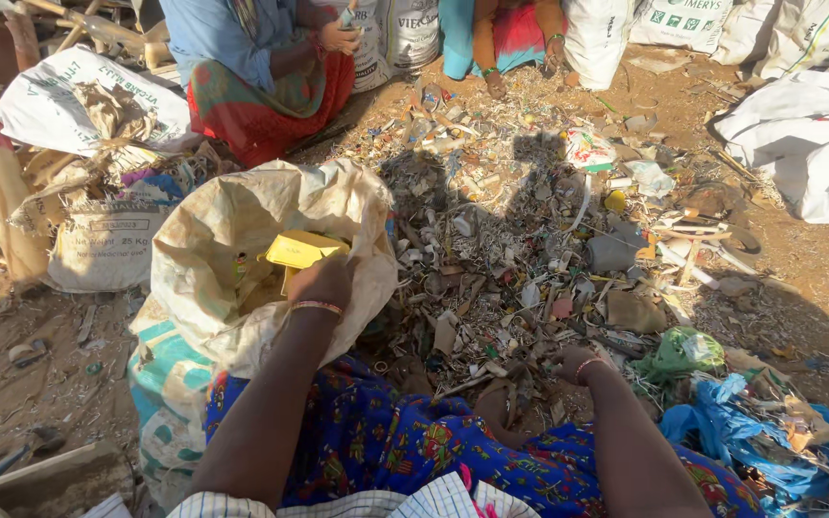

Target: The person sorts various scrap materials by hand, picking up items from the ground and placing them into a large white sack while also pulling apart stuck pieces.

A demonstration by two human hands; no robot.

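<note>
My left hand (321,281) is at the mouth of an open beige woven sack (242,221) and grips a flat yellow plastic piece (301,249) over the opening. My right hand (571,363) reaches down into a wide pile of mixed scrap (510,240) on the ground in front of me; its fingers are buried among the pieces, so I cannot see whether they hold anything. Both wrists carry bangles. My lap is covered by blue patterned cloth (414,441).
Two other people sit at the far side: one in red and blue (261,67), one in orange and teal (506,38). White sacks (817,134) lie at right and top, another filled sack (98,240) at left. Blue and green plastic bags (750,422) lie near right.
</note>
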